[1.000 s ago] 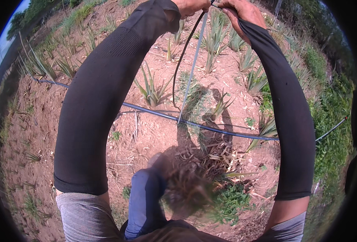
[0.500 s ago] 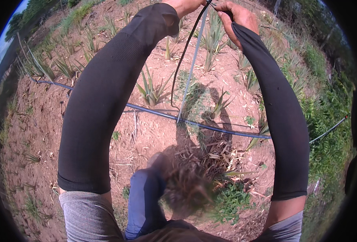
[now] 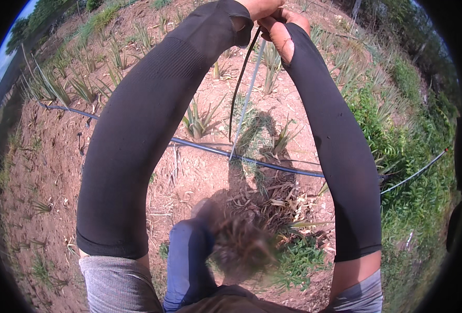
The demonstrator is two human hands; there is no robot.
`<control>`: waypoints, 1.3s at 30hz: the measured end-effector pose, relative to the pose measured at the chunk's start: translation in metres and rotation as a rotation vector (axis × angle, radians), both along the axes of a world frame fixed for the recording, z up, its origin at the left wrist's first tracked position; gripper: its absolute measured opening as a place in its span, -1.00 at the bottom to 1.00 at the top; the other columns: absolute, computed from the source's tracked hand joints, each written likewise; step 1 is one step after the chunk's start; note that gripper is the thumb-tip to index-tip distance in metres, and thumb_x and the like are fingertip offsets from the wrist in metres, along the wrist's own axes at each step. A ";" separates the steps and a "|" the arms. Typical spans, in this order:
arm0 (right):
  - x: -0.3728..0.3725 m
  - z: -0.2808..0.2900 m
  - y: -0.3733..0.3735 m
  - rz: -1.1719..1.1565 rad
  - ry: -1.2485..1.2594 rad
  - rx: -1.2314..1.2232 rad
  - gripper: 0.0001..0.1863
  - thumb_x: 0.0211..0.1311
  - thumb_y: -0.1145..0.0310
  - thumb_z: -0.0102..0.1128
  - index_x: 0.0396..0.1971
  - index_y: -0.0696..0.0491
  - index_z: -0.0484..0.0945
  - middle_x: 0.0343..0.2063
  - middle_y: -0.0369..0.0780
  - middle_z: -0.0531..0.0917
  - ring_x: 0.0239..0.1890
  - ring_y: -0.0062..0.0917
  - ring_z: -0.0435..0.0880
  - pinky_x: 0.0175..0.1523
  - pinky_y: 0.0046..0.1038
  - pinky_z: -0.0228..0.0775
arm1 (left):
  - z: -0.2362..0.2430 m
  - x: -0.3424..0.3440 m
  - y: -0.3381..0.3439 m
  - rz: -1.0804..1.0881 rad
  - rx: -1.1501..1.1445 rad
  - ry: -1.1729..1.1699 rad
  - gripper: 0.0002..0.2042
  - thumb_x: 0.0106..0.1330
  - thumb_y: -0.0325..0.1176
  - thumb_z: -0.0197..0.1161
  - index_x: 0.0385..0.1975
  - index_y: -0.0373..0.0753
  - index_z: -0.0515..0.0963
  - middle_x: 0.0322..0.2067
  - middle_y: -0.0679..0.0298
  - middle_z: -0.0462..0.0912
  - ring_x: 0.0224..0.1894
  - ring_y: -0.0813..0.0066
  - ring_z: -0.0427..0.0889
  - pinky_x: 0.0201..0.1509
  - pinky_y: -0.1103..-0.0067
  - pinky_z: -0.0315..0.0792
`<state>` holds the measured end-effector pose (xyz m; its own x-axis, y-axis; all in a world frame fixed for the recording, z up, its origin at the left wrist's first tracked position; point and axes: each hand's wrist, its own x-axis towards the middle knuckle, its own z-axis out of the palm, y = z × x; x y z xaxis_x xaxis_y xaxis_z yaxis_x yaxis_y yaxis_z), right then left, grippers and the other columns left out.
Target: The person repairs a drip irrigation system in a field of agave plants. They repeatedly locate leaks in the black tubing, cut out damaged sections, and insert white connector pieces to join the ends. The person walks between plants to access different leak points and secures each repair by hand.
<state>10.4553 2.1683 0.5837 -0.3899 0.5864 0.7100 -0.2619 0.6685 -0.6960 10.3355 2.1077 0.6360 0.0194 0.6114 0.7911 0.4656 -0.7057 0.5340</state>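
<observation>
At the top edge my two hands meet, partly cut off by the frame. My right hand (image 3: 285,32) is closed, its fingers pinched around the upper end of a thin black tube (image 3: 236,94). My left hand (image 3: 261,7) is closed against it; whatever lies in its fingers is hidden. A slim grey rod (image 3: 249,94) slants up from the ground beside the tube to just under my hands. Its foot stands against a dark blue-black hose (image 3: 202,146) lying across the soil. The tube's lower end hangs just above this hose.
Spiky aloe-like plants (image 3: 196,124) grow in rows on reddish soil. Dry leaves (image 3: 288,201) lie before my blue-trousered leg (image 3: 186,261), near a blurred brown clump (image 3: 244,242). Green weeds (image 3: 419,177) line the right side, where another thin rod (image 3: 416,173) leans.
Both hands have drawn closer together, the right one moving left and slightly down. The black tube has swung, its lower end now straighter and nearer the rod.
</observation>
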 end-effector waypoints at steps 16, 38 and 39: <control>-0.007 0.029 0.033 0.166 0.072 -0.054 -0.75 0.17 0.33 0.26 -0.21 0.15 0.60 -0.37 -0.27 0.66 -0.35 -0.63 0.60 -0.20 -0.55 0.47 | -0.065 -0.038 0.037 0.290 0.074 -0.081 -0.49 0.07 -0.29 0.36 0.07 -0.23 0.46 -0.18 0.12 0.60 -0.12 0.33 0.57 -0.04 0.40 0.46; -0.011 0.002 0.042 0.369 0.208 -0.165 -0.73 0.27 0.23 0.21 -0.16 0.08 0.54 -0.35 -0.32 0.63 -0.32 -0.63 0.60 -0.18 -0.53 0.50 | -0.063 -0.021 0.002 0.389 0.194 -0.337 -0.45 0.08 -0.06 0.42 -0.12 -0.45 0.54 -0.30 0.00 0.66 -0.23 0.22 0.65 -0.13 0.38 0.52; -0.012 0.000 0.046 0.414 0.207 -0.172 -0.75 0.27 0.24 0.20 -0.18 0.08 0.54 -0.37 -0.33 0.62 -0.34 -0.64 0.59 -0.19 -0.55 0.49 | -0.060 -0.019 0.001 0.329 0.296 -0.392 -0.50 0.09 -0.10 0.42 -0.17 -0.44 0.56 -0.35 0.04 0.67 -0.27 0.26 0.66 -0.17 0.42 0.53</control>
<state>10.4436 2.2141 0.5834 -0.4756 0.5278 0.7037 -0.6258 0.3593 -0.6923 10.3163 2.1087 0.5760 -0.4625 0.2878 0.8386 0.4929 -0.7027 0.5130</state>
